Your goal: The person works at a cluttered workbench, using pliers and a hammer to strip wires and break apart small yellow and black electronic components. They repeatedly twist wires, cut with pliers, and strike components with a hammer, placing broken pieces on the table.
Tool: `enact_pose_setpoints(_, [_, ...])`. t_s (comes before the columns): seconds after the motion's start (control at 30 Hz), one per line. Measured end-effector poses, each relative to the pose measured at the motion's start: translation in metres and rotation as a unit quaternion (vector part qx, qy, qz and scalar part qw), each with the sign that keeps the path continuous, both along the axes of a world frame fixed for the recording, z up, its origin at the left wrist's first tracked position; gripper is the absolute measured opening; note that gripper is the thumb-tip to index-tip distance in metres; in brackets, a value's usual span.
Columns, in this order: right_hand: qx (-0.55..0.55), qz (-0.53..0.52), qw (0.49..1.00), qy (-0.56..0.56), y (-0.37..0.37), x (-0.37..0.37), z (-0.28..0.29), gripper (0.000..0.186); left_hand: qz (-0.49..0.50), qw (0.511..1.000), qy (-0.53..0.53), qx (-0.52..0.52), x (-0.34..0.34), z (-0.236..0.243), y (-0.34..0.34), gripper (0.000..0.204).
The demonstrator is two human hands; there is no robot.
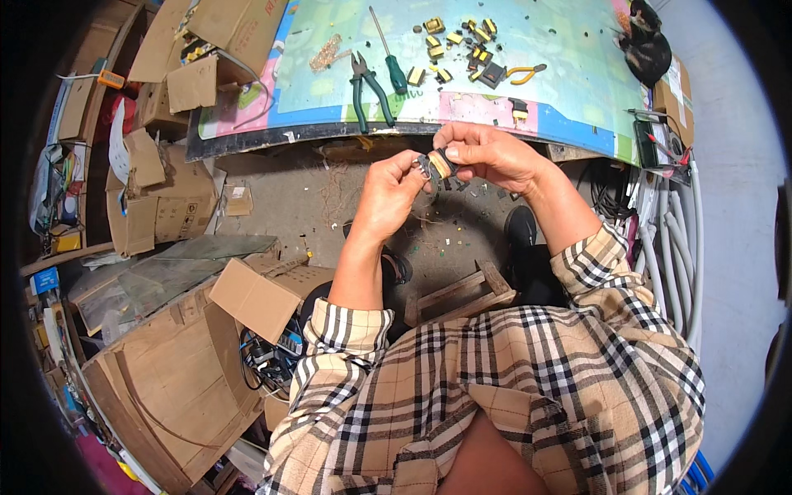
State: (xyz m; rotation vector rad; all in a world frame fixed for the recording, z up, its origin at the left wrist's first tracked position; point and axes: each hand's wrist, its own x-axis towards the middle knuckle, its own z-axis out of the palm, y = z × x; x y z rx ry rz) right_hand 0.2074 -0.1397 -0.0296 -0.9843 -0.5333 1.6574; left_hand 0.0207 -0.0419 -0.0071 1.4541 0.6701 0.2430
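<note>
Between my two hands, just off the table's near edge, is a small transformer [440,167] with a black frame and a yellow-orange winding. My left hand [386,196] pinches its left end, where metal pins show, between thumb and fingers. My right hand [497,157] grips the other end, with the thumb on top. The fingertips cover part of the piece. Beyond them on the table lie dark green-handled cutting pliers [369,91], a green-handled screwdriver [394,70] and small orange-handled pliers [525,74].
Several yellow-and-black transformer parts [435,51] and a tangle of copper wire [327,54] lie on the colourful tabletop [330,21]. A cat [648,58] rests at its right corner. Cardboard boxes [169,206] stand left. A wooden stool [462,295] is between my legs; grey pipes [676,239] lean right.
</note>
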Motion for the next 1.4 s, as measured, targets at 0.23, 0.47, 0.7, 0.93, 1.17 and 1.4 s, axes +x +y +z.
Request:
enact_pose_setpoints(0.23, [0.020, 0.058, 0.991, -0.121, 0.001, 0.001, 0.013, 0.020, 0.003, 0.987, 0.019, 0.161, -0.004, -0.011, 0.000, 0.010])
enact_pose_setpoints(0.47, [0.029, 0.088, 0.977, -0.193, 0.000, 0.007, 0.005, 0.019, -0.012, 0.954, 0.022, 0.300, -0.004, 0.005, 0.006, 0.006])
enact_pose_setpoints(0.7, [-0.018, -0.122, 0.979, -0.160, 0.003, 0.019, -0.006, 0.021, 0.027, 0.983, 0.065, 0.170, -0.005, 0.007, 0.002, 0.008])
enact_pose_setpoints(0.93, [0.069, 0.159, 0.970, -0.168, -0.005, 0.018, 0.022, 0.018, 0.163, 0.968, 0.044, 0.184, -0.010, -0.006, 0.016, 0.011])
enact_pose_setpoints(1.17, [-0.037, -0.199, 0.912, -0.356, 0.004, 0.035, -0.010, 0.016, -0.004, 0.995, 0.064, 0.072, -0.027, 0.007, 0.012, 0.009])
enact_pose_setpoints(1.4, [0.026, -0.163, 0.984, 0.064, -0.009, 0.056, -0.001, 0.020, -0.001, 0.976, 0.168, 0.137, -0.027, -0.022, 0.022, 0.013])
